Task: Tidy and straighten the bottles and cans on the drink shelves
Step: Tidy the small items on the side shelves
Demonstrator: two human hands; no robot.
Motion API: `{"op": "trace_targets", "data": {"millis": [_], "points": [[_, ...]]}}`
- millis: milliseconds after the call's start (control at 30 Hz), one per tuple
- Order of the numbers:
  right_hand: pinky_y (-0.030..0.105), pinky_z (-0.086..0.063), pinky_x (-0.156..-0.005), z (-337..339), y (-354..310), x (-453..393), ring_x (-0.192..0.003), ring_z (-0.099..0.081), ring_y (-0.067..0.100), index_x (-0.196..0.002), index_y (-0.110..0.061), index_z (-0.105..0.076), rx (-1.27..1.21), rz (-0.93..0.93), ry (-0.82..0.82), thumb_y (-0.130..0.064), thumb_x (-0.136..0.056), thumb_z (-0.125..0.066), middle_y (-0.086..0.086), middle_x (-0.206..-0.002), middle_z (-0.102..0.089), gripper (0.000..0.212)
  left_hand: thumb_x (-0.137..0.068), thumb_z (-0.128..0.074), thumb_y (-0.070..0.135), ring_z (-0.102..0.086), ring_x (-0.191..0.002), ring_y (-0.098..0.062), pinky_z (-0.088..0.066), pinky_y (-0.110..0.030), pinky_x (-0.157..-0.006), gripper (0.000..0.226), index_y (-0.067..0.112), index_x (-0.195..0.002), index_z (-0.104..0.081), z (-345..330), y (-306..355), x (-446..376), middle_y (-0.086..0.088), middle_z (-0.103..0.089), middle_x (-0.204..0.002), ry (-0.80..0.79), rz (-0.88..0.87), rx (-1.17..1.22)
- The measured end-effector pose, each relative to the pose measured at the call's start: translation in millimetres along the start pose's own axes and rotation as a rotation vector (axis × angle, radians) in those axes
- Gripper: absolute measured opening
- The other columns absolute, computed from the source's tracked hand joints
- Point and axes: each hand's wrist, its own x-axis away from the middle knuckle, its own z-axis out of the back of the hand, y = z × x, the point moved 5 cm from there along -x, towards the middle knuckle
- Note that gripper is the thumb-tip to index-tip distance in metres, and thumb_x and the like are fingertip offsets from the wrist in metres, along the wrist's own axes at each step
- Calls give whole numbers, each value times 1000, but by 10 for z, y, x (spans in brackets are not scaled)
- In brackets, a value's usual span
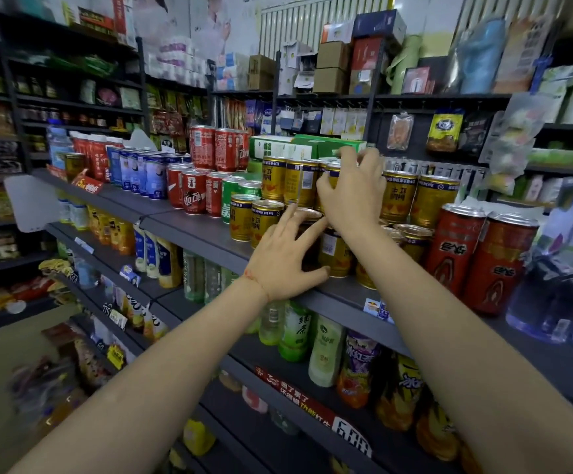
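Several gold cans stand on the top dark shelf (189,230), some stacked in a second tier. My left hand (287,258) grips a gold can (334,254) in the front row, fingers over its lid and thumb at its base. My right hand (353,193) reaches higher and curls round an upper-tier gold can (329,176), which it largely hides. More gold cans stand to the left (263,225) and to the right (430,200).
Red cola cans (194,195) and green cans (233,193) stand to the left, tall red cans (494,265) and a large water bottle (565,275) to the right. Green boxes (305,145) lie behind. Bottled drinks (295,336) fill the lower shelves.
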Motion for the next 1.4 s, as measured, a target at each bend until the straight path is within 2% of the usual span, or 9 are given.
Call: {"op": "trace_targets", "data": {"millis": [100,200,300,467,667,867,1100,1300,1400], "points": [[38,-46,-83,16,-314,243,-101,-52,23,-103,-12,-61,-296,145,45,-23,-90,-53,7,-106,-53,18,-85,-58,45,-7,-151,-25,-14,-38,-119,81,31,-155,-19,244,-330,297,-6,-23,-159,150,126,51],[38,-46,-63,-154,-618,628,-76,-54,19,-92,-12,-60,-541,201,-107,-21,-91,-49,0,-85,-55,14,-86,-52,35,-46,-125,-22,-40,-36,-103,49,19,-132,-54,362,-787,790,-3,-54,-129,252,331,87],[40,-44,-53,-466,-909,1115,-61,-52,17,-88,-18,-59,-616,183,-317,-22,-91,-52,-9,-64,-50,9,-91,-47,34,-61,-77,-23,-50,-35,-62,23,19,-87,-64,324,-1336,1289,2,-63,-80,82,567,107],[40,-47,-54,-1312,-1599,1815,-58,-55,23,-86,-22,-61,-530,154,-759,-21,-93,-54,-2,-57,-53,10,-98,-50,35,-59,-63,-14,-50,-31,-54,24,23,-91,-69,260,-2210,1992,7,-64,-71,-390,672,119],[32,-37,-56,-2374,-2807,2216,-55,-48,17,-80,-19,-62,-509,73,-949,-20,-93,-56,-4,-55,-48,14,-98,-49,42,-65,-70,-20,-54,-40,-63,28,25,-92,-70,718,-3437,2686,0,-70,-81,-374,754,207],[29,-38,-54,-3361,-4048,2587,-62,-57,32,-84,-6,-62,-590,8,-1069,-20,-95,-54,19,-73,-61,19,-97,-51,35,-67,-84,-30,-55,-43,-74,29,14,-90,-69,1088,-4695,3354,-9,-72,-88,-296,878,238],[41,-52,-66,-4488,-4760,2938,-72,-59,32,-78,-10,-55,-569,-85,-1205,-21,-93,-54,10,-70,-56,19,-95,-53,38,-64,-97,-18,-46,-26,-76,37,26,-130,-59,867,-5881,3720,-3,-66,-121,-294,1005,278],[36,-47,-76,-5910,-5076,2902,-97,-59,25,-114,-13,-58,-555,-171,-1192,-19,-96,-52,6,-111,-61,21,-94,-55,37,-63,-106,-20,-52,-35,-91,42,23,-133,-56,194,-7107,3685,-3,-64,-126,-387,1048,308],[33,-44,-73,-6866,-5165,2812,-94,-55,23,-125,-16,-50,-536,-273,-1190,-22,-97,-54,2,-113,-52,28,-92,-57,34,-62,-110,-22,-51,-35,-91,45,22,-135,-52,-229,-7874,3545,-4,-65,-124,-434,1069,309]]}}
